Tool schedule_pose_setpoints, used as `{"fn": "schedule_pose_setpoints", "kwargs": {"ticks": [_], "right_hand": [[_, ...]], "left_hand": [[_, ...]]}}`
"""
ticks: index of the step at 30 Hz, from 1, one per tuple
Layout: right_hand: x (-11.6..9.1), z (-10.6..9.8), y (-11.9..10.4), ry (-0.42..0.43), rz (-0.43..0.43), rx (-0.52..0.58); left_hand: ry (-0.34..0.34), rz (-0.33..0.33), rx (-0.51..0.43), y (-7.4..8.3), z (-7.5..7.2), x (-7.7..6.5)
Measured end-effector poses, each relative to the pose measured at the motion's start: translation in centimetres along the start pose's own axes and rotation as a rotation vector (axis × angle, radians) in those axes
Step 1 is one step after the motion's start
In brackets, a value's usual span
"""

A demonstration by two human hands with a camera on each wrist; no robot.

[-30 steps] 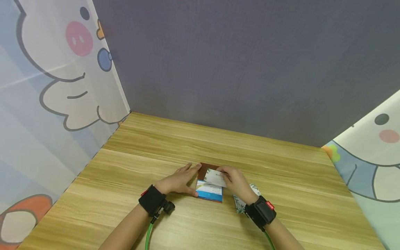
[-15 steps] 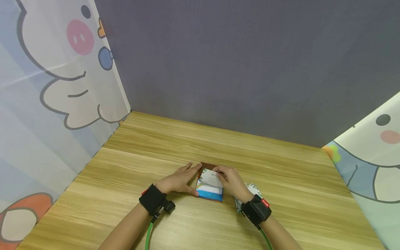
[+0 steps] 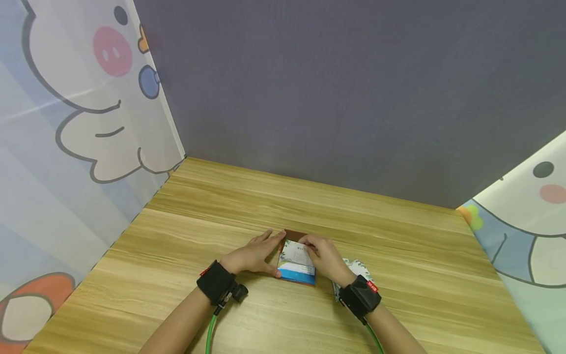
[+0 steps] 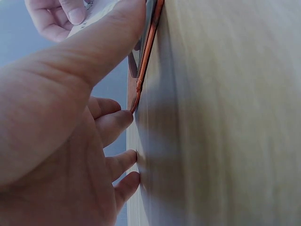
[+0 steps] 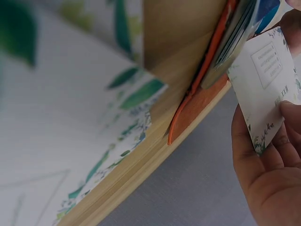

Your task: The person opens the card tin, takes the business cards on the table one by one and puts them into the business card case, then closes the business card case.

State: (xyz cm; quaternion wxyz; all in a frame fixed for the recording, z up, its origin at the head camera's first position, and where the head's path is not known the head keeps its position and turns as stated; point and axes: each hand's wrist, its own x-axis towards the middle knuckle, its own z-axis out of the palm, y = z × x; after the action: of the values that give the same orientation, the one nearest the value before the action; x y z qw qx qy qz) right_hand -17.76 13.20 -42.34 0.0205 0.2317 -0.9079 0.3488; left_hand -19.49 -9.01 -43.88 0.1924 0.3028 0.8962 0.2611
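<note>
A brown card holder (image 3: 295, 235) with an orange edge lies on the wooden table, with a blue-and-white card (image 3: 296, 275) across its near part. My left hand (image 3: 254, 254) is spread at its left side, index fingertip at the far corner and thumb at the near one. Between thumb and fingers my right hand (image 3: 326, 256) pinches a white card (image 5: 265, 70) printed with green leaves. From above, that card overlaps the holder, its near edge right at the blue-and-white card. The right wrist view shows several layered sleeves (image 5: 233, 44) in the holder.
More leaf-print cards (image 3: 360, 268) lie to the right of the holder, partly beneath my right wrist. A grey panel (image 3: 327, 98) stands along the table's far edge, and cartoon-printed sheets (image 3: 88, 137) hang at the sides. Each wrist wears a black strap with a green cable.
My right hand has moved slightly left and brought the white card over the holder, lined up with it, then slid it a little nearer. My left hand has stayed in place.
</note>
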Motion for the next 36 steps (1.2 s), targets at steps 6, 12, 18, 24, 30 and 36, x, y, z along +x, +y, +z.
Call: {"fn": "schedule_pose_setpoints", "kwargs": {"ticks": [6,12,18,24,30,36], "right_hand": [[0.02,0.16,-0.01,-0.019,0.012,-0.015],[0.0,0.32,0.12,-0.033,0.003,-0.054],[-0.12,0.25,0.16,-0.109,0.003,-0.052],[-0.29,0.28,0.17,-0.176,0.004,-0.056],[-0.53,0.35,0.23,-0.197,-0.045,-0.123],[-0.83,0.3,0.1,-0.214,-0.066,-0.157]], "left_hand": [[0.004,0.0,0.001,0.05,-0.01,-0.04],[0.005,-0.005,-0.006,0.09,-0.06,-0.07],[0.003,-0.003,-0.003,0.12,-0.07,-0.08],[-0.004,-0.005,-0.003,0.07,-0.02,-0.04],[-0.005,-0.004,-0.001,0.09,0.0,-0.01],[-0.005,-0.002,-0.004,0.1,0.0,0.01]]}}
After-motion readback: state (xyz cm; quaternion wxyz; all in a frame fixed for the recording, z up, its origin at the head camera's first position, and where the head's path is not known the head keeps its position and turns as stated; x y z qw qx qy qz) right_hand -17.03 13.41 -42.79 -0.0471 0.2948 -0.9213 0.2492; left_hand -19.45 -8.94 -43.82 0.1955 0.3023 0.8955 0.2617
